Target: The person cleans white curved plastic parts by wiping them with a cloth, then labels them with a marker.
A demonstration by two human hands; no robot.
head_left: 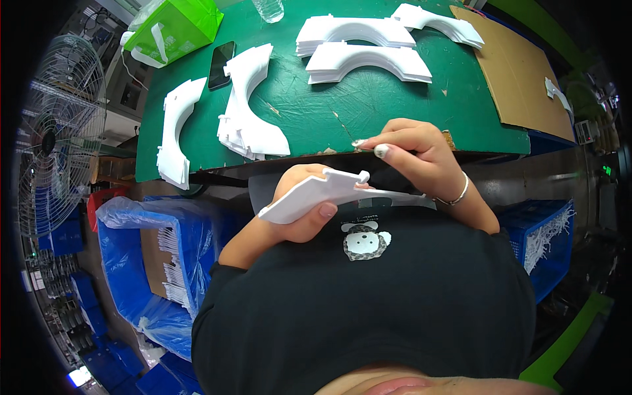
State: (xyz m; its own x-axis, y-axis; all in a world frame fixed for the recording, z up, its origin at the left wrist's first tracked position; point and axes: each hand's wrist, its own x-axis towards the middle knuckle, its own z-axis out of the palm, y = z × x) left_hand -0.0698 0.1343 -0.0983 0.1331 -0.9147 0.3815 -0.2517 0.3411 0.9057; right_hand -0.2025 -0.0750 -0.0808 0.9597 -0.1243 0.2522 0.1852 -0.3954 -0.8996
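My left hand (304, 217) is closed around a white, arch-shaped plastic part (315, 197), held tilted in front of my chest. The part's curved arm reaches to the right, toward my right wrist. My right hand (421, 148) is pinched, thumb against fingers, on a thin pointed tool (345, 127) whose slim tip points away over the table edge. The tool's exact kind is too small to tell, and its handle is hidden by the fingers. Its tip is apart from the white part.
Stacks of similar white parts (368, 66) lie on the green table (316, 112), along with a phone (221, 64) and a green bag (174, 29). Cardboard (520, 72) covers the right end. A lined blue crate (125, 263) stands left, another blue crate (552, 263) right, a fan (62, 131) far left.
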